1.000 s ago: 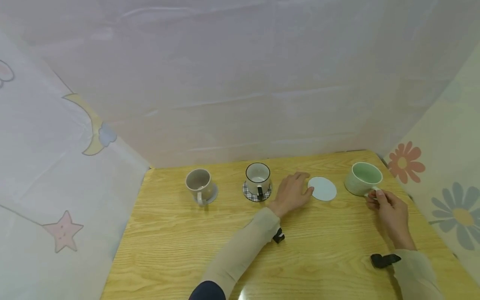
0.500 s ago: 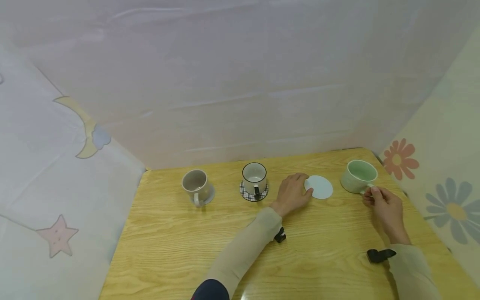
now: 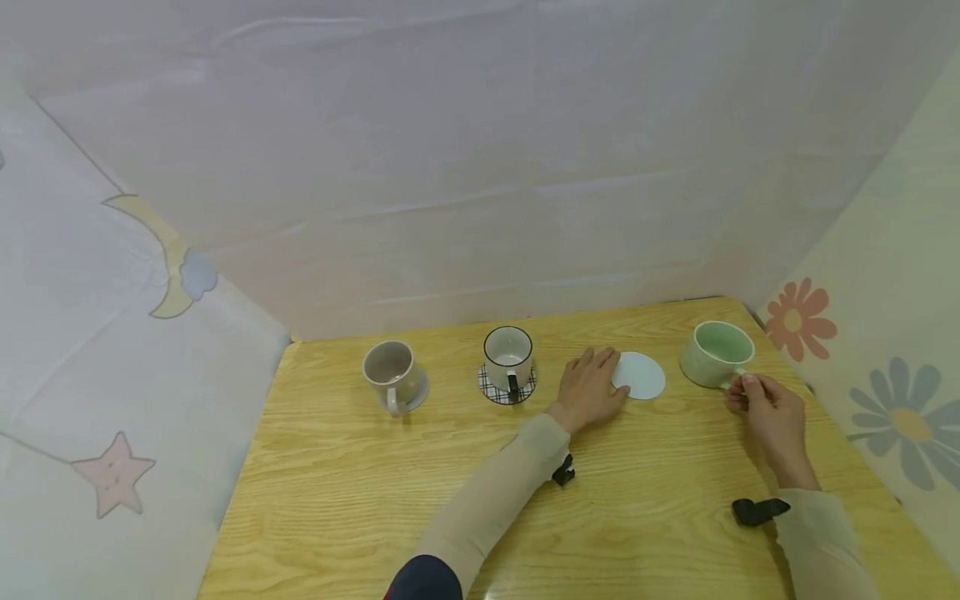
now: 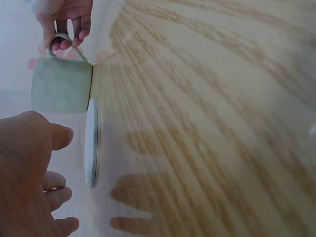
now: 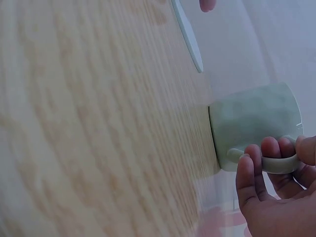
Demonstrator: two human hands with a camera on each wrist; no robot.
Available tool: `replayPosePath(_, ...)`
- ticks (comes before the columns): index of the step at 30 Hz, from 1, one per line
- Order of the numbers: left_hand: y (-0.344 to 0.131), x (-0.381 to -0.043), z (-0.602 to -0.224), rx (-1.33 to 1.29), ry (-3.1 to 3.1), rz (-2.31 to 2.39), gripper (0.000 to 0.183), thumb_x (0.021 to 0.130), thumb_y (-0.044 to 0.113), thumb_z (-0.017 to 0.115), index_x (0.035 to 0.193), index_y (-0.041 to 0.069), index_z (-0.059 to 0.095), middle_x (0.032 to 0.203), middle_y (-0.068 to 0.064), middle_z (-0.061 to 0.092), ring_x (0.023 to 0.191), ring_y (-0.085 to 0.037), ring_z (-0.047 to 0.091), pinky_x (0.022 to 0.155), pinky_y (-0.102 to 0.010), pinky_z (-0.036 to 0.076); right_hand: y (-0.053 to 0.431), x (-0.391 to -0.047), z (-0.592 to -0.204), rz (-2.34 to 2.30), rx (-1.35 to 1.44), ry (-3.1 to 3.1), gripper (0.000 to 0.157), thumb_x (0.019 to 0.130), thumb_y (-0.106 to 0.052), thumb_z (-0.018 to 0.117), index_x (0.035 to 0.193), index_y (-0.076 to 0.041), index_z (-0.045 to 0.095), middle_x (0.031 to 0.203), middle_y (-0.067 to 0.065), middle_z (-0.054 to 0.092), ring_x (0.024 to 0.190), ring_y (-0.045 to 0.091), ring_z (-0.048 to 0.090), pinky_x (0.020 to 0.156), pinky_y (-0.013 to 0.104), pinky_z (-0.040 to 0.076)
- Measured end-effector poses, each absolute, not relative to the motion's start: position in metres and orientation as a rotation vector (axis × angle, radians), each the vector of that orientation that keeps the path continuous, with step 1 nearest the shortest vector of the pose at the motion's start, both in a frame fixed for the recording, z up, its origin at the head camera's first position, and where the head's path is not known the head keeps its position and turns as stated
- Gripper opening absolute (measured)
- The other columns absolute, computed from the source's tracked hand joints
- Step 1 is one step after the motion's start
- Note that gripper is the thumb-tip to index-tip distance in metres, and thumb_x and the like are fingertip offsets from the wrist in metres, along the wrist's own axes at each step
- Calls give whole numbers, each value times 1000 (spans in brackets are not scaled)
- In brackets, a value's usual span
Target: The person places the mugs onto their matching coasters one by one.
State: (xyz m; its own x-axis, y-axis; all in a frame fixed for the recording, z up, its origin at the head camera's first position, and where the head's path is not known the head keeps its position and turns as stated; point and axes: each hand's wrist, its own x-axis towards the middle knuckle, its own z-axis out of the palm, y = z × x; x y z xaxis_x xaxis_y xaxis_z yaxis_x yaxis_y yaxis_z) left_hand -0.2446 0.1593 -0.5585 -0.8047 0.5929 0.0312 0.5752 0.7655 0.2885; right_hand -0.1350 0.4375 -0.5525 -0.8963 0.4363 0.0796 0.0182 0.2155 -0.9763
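Note:
A pale green mug (image 3: 708,367) stands on the table at the right, and my right hand (image 3: 772,425) grips its handle. In the right wrist view the fingers (image 5: 245,180) curl through and round the handle (image 5: 280,165). A round white coaster (image 3: 640,376) lies flat to the left of that mug. My left hand (image 3: 591,390) hovers at the coaster's left side with its fingers relaxed and holding nothing. The left wrist view has this hand (image 4: 29,168) above the tabletop, with a gap between it and the coaster (image 4: 92,143).
A white mug with a dark rim (image 3: 509,354) stands on a checked coaster (image 3: 493,390) left of my left hand. Farther left, a greyish-beige mug (image 3: 392,371) sits on a grey coaster (image 3: 422,392). Cloth walls (image 3: 480,208) border the wooden table (image 3: 337,500).
The head view has shifted slightly. My left hand has stayed beside the coaster with a small shift of the fingers. My right hand still holds the green mug's handle.

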Motion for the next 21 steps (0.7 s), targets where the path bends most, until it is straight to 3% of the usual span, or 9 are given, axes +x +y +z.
replayPosePath(3,161,-244,-559,945,2881,395,68,110,53,48,169,24,34,174,7,34,163,-28,30,130,-44,35,436,-134,-550,1661,-454,-2207,40,113,-27,53,115,9,68,89,-15,72,81,-1,72,72,13,62)
replayPosePath(11,163,-246,-562,923,2867,345,69,110,54,47,170,22,31,176,6,30,165,-28,25,131,-43,32,430,-135,-543,1717,-483,-2192,33,113,-22,53,104,4,71,84,-12,72,75,0,71,68,13,60)
replayPosePath(21,166,-253,-577,845,2812,313,71,111,57,41,173,28,22,179,11,18,168,-23,10,136,-47,16,430,-134,-544,1800,-466,-2222,40,113,-30,53,101,5,68,84,-7,70,74,6,68,66,16,59)
